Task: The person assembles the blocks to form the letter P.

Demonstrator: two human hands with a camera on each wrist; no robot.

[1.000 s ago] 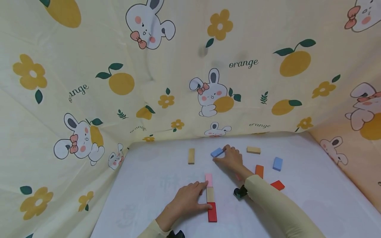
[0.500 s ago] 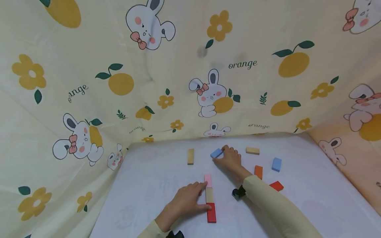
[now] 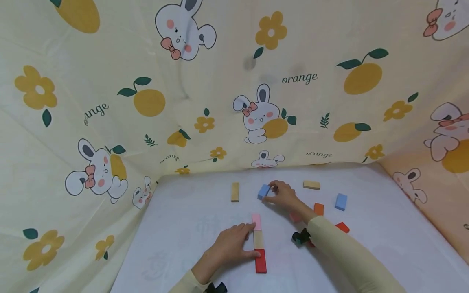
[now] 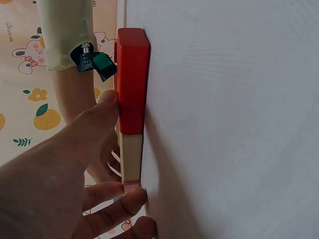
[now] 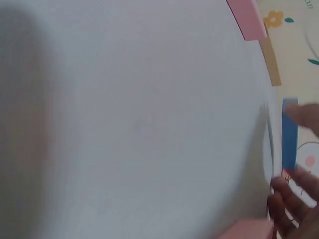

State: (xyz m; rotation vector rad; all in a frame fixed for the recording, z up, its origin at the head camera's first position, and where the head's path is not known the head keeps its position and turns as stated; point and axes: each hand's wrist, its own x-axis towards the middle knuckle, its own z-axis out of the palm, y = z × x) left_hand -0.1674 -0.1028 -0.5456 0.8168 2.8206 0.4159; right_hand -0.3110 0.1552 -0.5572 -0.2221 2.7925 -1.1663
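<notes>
My right hand [image 3: 283,196] pinches the blue block [image 3: 263,191], beyond the pink block [image 3: 256,221]; arm extended forward. My left hand [image 3: 230,245] is spread, thumb touching the red block [image 3: 261,262], forefinger the pink one.

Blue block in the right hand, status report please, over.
Right hand: pinching blue block. Left hand: touching pink block and red block, tan block between them. Head view: no block visible between blue block and pink block.

Head view faces forward-down; wrist views, closer, probably share a pink block [image 3: 256,220].
</notes>
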